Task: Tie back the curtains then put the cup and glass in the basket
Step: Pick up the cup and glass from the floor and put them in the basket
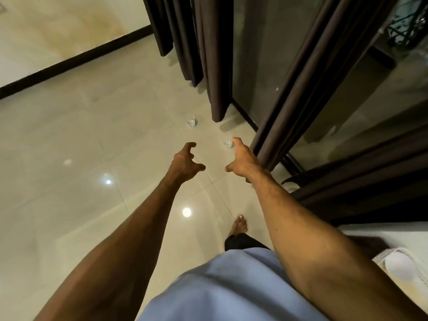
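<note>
Clear vessels (191, 121) (227, 144): two, on floor (92, 135); hands (186, 162) (240, 158): two, empty.

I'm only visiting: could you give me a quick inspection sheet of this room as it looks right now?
Surface: glossy beige tiled floor, lights reflected.
Job's things: dark curtains hang loose, untied; far clear vessel and near clear vessel sit on the floor.
Clutter: nothing seen.
Hands: left hand and right hand reach forward, empty, fingers loosely curled.
Cables: nothing seen.
Surroundings: glass door, dark skirting board, bare foot, white perforated object.
</note>
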A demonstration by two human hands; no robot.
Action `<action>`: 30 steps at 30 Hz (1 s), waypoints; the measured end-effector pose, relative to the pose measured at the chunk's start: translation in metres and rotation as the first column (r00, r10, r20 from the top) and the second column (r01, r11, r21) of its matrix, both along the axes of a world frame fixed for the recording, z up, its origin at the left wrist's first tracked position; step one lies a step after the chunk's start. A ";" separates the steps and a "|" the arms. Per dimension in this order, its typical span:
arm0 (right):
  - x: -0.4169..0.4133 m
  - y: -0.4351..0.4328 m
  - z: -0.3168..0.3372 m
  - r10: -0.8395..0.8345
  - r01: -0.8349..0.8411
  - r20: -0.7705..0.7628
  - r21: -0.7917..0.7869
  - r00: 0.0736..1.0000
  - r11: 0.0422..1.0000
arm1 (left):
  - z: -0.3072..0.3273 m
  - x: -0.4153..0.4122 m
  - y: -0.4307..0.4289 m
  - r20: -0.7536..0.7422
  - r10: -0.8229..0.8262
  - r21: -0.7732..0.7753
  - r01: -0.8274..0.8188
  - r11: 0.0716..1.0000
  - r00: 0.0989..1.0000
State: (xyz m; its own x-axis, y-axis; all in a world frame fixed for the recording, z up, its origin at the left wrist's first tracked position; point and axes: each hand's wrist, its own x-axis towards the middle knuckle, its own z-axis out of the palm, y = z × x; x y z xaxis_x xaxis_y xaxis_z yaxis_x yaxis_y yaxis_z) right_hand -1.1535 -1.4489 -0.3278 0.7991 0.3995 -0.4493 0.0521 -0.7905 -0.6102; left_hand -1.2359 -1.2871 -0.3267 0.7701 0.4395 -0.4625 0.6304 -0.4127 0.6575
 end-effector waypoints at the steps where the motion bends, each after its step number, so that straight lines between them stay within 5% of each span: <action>1: 0.012 0.003 0.000 0.002 -0.002 0.004 -0.013 1.000 1.000 | 0.000 0.011 0.004 -0.003 0.004 0.004 -0.004 1.000 1.000; 15: 0.150 0.042 -0.018 -0.081 0.077 -0.069 -0.055 0.994 0.996 | -0.022 0.155 0.044 -0.067 -0.088 -0.025 0.087 0.996 0.994; 30: 0.275 0.123 -0.106 -0.248 0.223 -0.199 -0.141 0.948 0.965 | -0.126 0.301 0.132 -0.206 -0.291 -0.123 0.271 0.955 0.934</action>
State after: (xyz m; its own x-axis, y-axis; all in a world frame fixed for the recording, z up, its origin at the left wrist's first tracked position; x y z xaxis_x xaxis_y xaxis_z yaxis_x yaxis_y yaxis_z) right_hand -0.8783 -1.3260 -0.4340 0.7445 0.1466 -0.6513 -0.2654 -0.8302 -0.4903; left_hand -0.9353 -1.1551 -0.4532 0.7309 0.1681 -0.6614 0.6300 -0.5388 0.5593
